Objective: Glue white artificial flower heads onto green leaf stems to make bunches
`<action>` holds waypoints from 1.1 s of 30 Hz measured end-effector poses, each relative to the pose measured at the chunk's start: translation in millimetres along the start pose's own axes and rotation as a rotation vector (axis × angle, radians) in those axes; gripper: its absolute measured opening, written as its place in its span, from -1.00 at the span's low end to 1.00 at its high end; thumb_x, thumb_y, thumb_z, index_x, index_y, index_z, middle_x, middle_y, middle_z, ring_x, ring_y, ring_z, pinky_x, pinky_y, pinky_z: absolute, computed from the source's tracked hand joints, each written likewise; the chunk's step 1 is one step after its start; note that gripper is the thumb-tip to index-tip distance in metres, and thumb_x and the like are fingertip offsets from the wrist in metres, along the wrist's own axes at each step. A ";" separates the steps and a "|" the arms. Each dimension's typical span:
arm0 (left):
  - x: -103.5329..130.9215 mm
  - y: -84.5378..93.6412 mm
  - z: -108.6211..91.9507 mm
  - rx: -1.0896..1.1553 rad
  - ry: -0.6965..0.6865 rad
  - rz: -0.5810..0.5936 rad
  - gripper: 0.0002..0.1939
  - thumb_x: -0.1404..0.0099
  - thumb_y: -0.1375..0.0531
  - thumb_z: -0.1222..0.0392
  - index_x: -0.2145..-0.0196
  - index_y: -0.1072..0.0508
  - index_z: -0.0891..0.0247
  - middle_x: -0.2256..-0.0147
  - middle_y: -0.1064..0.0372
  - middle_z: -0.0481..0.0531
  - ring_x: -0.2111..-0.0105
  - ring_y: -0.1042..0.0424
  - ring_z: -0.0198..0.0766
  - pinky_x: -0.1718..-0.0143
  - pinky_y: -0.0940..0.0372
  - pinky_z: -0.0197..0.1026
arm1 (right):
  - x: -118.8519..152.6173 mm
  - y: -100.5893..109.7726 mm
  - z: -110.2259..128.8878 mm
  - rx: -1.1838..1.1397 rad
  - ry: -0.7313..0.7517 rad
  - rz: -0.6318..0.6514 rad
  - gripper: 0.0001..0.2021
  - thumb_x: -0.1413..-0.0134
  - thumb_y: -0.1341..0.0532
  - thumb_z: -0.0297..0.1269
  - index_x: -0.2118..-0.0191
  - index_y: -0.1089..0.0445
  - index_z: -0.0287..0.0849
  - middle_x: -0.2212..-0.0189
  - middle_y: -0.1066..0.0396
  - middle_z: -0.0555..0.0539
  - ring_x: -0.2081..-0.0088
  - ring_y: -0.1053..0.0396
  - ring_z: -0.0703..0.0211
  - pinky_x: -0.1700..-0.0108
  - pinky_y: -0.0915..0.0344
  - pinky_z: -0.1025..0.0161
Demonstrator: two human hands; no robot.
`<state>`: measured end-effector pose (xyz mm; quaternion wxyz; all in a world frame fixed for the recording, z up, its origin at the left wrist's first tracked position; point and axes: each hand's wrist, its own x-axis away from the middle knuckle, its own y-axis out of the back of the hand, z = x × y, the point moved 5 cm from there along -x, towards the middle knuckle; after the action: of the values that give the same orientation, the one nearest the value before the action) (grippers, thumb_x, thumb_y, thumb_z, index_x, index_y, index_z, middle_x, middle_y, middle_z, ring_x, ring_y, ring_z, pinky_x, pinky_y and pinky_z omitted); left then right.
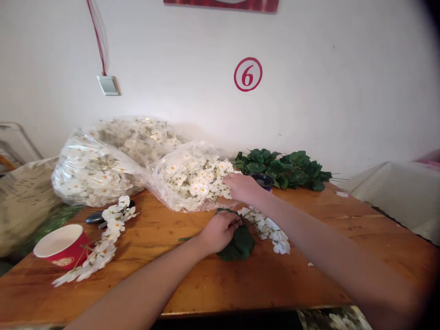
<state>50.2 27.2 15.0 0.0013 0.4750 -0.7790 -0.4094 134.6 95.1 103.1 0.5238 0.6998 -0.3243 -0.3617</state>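
Observation:
My left hand (220,230) is closed on the stem of a dark green leaf piece (239,244) above the wooden table (275,284). White flower sprays (270,230) extend to the right of the leaves. Farther back, my right hand (239,186) reaches the open side of a clear plastic bag full of white flowers (195,176). Its fingertips are among the blossoms, and whether they grip one is hidden.
Behind my right hand are a black bowl (263,180) and a heap of green leaves (295,168). At left stand a red paper cup (63,245), a flower strand (106,243), a dark tool (94,217) and another flower bag (92,172).

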 end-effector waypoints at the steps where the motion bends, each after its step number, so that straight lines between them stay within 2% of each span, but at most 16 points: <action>1: -0.2 -0.1 2.0 0.052 0.018 0.006 -0.81 -0.20 -0.08 0.37 0.32 -0.50 0.28 0.30 -0.46 0.06 0.24 -0.37 -0.20 0.18 -0.22 -0.21 | -11.8 -7.1 -2.0 0.079 -0.021 0.066 -0.65 0.00 -0.14 -0.52 0.06 -0.45 -0.20 0.09 -0.44 -0.27 0.09 -0.41 -0.01 0.20 -0.30 0.24; 3: -1.0 -0.6 8.5 0.183 0.072 0.019 -0.83 -0.13 -0.13 0.36 0.34 -0.51 0.29 0.33 -0.45 0.04 0.30 -0.37 -0.23 0.25 -0.22 -0.24 | -29.4 -17.1 -4.1 0.126 -0.036 0.140 -0.72 0.11 -0.20 -0.57 0.20 -0.50 -0.30 0.23 -0.48 -0.32 0.16 -0.44 -0.05 0.23 -0.30 0.22; 5: -2.0 -2.3 16.5 0.344 0.138 0.030 -0.82 -0.06 -0.15 0.35 0.36 -0.52 0.31 0.38 -0.43 0.02 0.37 -0.35 -0.27 0.33 -0.21 -0.26 | -37.4 -20.7 -6.0 0.119 -0.048 0.155 -0.80 0.14 -0.22 -0.57 0.32 -0.52 -0.33 0.34 -0.50 -0.30 0.23 -0.46 -0.04 0.27 -0.28 0.25; 8: -3.0 -6.1 28.2 0.585 0.262 0.037 -0.79 0.01 -0.17 0.33 0.36 -0.53 0.32 0.45 -0.41 -0.01 0.46 -0.32 -0.31 0.41 -0.16 -0.28 | -31.6 -16.0 -11.5 0.107 -0.089 0.107 -0.82 -0.02 -0.15 -0.45 0.32 -0.51 -0.29 0.32 -0.50 -0.27 0.27 -0.46 0.01 0.36 -0.22 0.28; 11: -4.1 -6.9 34.6 0.735 0.342 0.006 -0.76 0.03 -0.17 0.30 0.35 -0.53 0.33 0.53 -0.39 -0.03 0.51 -0.31 -0.32 0.43 -0.15 -0.27 | -10.9 -6.4 -19.1 0.043 -0.181 -0.005 -0.74 -0.15 -0.05 -0.32 0.32 -0.49 -0.22 0.33 -0.50 -0.18 0.34 -0.42 0.11 0.45 -0.09 0.30; 14: -5.9 -4.1 35.1 0.808 0.342 -0.033 -0.78 0.04 -0.23 0.28 0.36 -0.53 0.33 0.55 -0.38 -0.04 0.52 -0.33 -0.32 0.41 -0.16 -0.27 | 14.0 1.0 -22.1 -0.077 -0.263 -0.193 -0.76 -0.14 -0.07 -0.25 0.40 -0.45 -0.18 0.40 -0.47 -0.09 0.38 -0.36 0.20 0.49 0.03 0.29; 16: -6.8 -1.9 33.7 0.836 0.325 -0.045 -0.79 0.05 -0.26 0.28 0.37 -0.53 0.34 0.55 -0.38 -0.05 0.52 -0.33 -0.33 0.41 -0.16 -0.28 | 27.6 2.6 -19.1 -0.064 -0.274 -0.300 -0.75 -0.16 -0.06 -0.26 0.42 -0.43 -0.19 0.42 -0.46 -0.08 0.39 -0.34 0.20 0.48 0.09 0.27; 19: -6.7 0.8 31.6 0.880 0.325 -0.047 -0.79 0.01 -0.27 0.25 0.36 -0.54 0.35 0.57 -0.39 -0.02 0.51 -0.33 -0.31 0.39 -0.16 -0.27 | 38.9 -1.2 -8.1 0.033 -0.196 -0.310 -0.75 -0.20 -0.02 -0.37 0.40 -0.41 -0.24 0.43 -0.44 -0.13 0.40 -0.34 0.19 0.47 0.14 0.24; 22: -6.3 3.3 31.7 0.959 0.358 -0.060 -0.75 -0.01 -0.26 0.24 0.31 -0.56 0.36 0.55 -0.42 0.01 0.48 -0.36 -0.27 0.36 -0.19 -0.24 | 45.6 -7.7 6.6 0.075 -0.040 -0.177 -0.84 -0.14 -0.08 -0.45 0.37 -0.40 -0.25 0.41 -0.44 -0.14 0.40 -0.35 0.17 0.47 0.16 0.24; 24: -7.1 5.1 31.8 0.995 0.345 -0.063 -0.78 -0.02 -0.24 0.23 0.36 -0.56 0.38 0.53 -0.43 0.05 0.46 -0.37 -0.25 0.34 -0.20 -0.22 | 51.9 -7.9 15.0 0.079 0.041 -0.131 -0.89 -0.12 -0.11 -0.45 0.33 -0.39 -0.23 0.41 -0.43 -0.12 0.42 -0.35 0.17 0.48 0.17 0.24; 27: -8.5 5.2 32.6 1.055 0.321 -0.037 -0.77 -0.10 -0.17 0.16 0.51 -0.52 0.39 0.53 -0.42 0.09 0.47 -0.35 -0.24 0.36 -0.20 -0.22 | 61.6 -4.2 25.1 0.045 0.149 -0.169 -0.89 -0.14 -0.11 -0.43 0.32 -0.38 -0.20 0.40 -0.42 -0.07 0.42 -0.34 0.17 0.46 0.13 0.23; 29: -8.5 4.8 33.6 1.108 0.329 -0.037 -0.74 -0.12 -0.14 0.14 0.55 -0.50 0.39 0.54 -0.40 0.10 0.47 -0.35 -0.24 0.36 -0.20 -0.21 | 65.5 -4.3 28.8 -0.005 0.211 -0.205 -0.88 -0.16 -0.11 -0.42 0.32 -0.39 -0.18 0.39 -0.42 -0.06 0.39 -0.35 0.17 0.44 0.07 0.23; 33: -7.1 7.3 31.4 1.087 0.343 -0.082 -0.88 -0.03 -0.23 0.25 0.54 -0.50 0.39 0.53 -0.40 0.05 0.46 -0.35 -0.28 0.33 -0.21 -0.25 | 65.2 -10.6 26.7 -0.175 0.264 -0.250 -0.86 -0.12 -0.13 -0.44 0.34 -0.44 -0.17 0.35 -0.47 -0.05 0.31 -0.37 0.18 0.35 -0.07 0.25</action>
<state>36.4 54.0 1.6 -0.1324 0.4968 -0.8473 0.1333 147.2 30.0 76.9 0.5715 0.7277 -0.1308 -0.3559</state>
